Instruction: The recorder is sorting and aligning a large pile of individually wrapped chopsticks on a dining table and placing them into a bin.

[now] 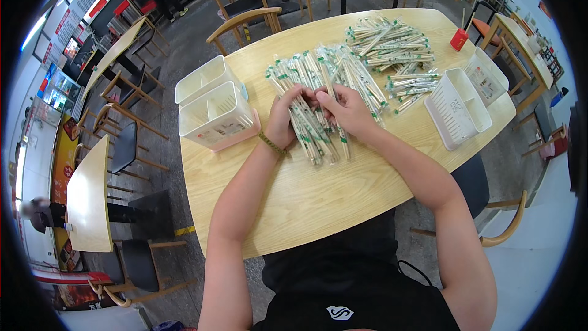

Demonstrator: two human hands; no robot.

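Observation:
My left hand (285, 117) curls round a bundle of plastic-wrapped disposable chopsticks (312, 140), its fingertips close to those of my right hand. Between the fingers and thumb of my right hand (347, 108) is a wrapped pair of chopsticks (342, 140), pointing toward me. More wrapped chopsticks (360, 78) lie just beyond both hands. A further heap of wrapped chopsticks (390, 41) is spread at the back right, with a smaller pile (413, 85) below it. The wrappers are clear with green print and green ends.
Two white divided utensil holders (216, 117) (202, 82) stand at the left of the wooden table (294, 211). Another two (459, 110) (487, 76) stand at the right. A red cup (459, 39) holds thin sticks. Chairs surround the table; two people are farther off.

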